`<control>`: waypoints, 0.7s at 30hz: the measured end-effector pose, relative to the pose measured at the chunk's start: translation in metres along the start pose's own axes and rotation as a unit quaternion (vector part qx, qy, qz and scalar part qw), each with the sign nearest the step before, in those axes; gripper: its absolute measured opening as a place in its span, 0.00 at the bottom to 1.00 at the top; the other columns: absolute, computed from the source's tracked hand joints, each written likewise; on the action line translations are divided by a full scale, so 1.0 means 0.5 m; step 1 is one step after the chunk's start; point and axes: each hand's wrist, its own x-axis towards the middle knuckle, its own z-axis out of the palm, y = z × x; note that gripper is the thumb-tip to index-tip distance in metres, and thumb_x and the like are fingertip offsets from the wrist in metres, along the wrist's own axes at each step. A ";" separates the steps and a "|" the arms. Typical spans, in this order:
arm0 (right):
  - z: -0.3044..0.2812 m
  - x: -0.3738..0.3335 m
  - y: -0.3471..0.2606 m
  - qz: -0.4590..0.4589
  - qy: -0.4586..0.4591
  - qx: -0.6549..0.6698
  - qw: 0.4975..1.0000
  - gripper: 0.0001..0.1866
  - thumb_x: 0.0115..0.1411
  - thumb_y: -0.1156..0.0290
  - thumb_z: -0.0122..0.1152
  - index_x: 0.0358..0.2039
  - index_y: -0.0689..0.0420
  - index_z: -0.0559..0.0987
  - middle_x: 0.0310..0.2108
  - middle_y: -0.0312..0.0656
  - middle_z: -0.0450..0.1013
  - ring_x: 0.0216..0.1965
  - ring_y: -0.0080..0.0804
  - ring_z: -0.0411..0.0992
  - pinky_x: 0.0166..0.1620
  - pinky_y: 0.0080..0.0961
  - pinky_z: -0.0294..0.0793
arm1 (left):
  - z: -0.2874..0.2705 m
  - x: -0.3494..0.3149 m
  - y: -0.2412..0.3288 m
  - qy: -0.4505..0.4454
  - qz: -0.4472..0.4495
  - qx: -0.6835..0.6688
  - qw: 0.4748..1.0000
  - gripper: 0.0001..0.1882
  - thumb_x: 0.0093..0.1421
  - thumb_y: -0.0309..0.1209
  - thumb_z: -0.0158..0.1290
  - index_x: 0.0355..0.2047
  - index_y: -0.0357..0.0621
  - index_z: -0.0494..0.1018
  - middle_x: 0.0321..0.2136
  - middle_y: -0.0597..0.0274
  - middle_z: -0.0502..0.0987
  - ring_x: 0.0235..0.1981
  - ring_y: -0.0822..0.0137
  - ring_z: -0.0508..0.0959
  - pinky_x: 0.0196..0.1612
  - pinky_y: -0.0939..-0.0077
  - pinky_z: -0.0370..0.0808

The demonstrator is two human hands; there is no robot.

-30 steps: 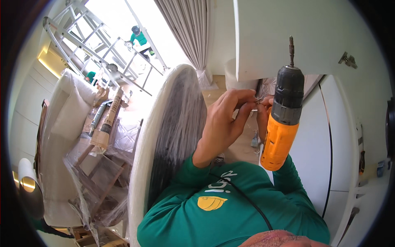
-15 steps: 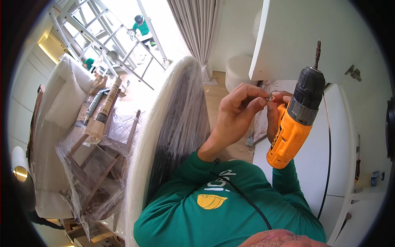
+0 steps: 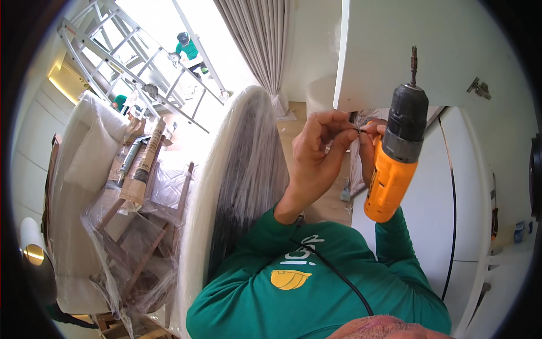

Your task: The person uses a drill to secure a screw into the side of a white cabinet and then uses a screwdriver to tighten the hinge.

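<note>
Your left hand [image 3: 319, 155] pinches one small piece [image 3: 357, 130] thumb to finger, meeting your right hand's [image 3: 367, 155] fingertips. One orange-and-black drill [image 3: 396, 152] hides much of the right; whether it grips the drill, I can't tell. One smooth white panel [image 3: 418, 34] bears one metal hinge [image 3: 479, 88]; one curved, film-wrapped furniture piece [image 3: 243, 164] stands at your left.

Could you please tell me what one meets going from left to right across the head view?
Pale plastic-wrapped sofa, brown roll, curved plastic-wrapped furniture piece, left hand, right hand, orange-and-black drill, metal hinge.
</note>
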 end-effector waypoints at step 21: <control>0.026 0.006 0.069 0.075 -0.032 -0.039 0.996 0.13 0.65 0.72 0.69 0.46 0.59 0.77 0.33 0.38 0.81 0.31 0.26 0.80 0.35 0.23 0.79 | -0.048 0.087 -0.024 -0.011 -0.035 0.146 0.989 0.24 0.63 0.27 0.67 0.56 0.37 0.71 0.39 0.64 0.82 0.39 0.73 0.79 0.46 0.77 0.76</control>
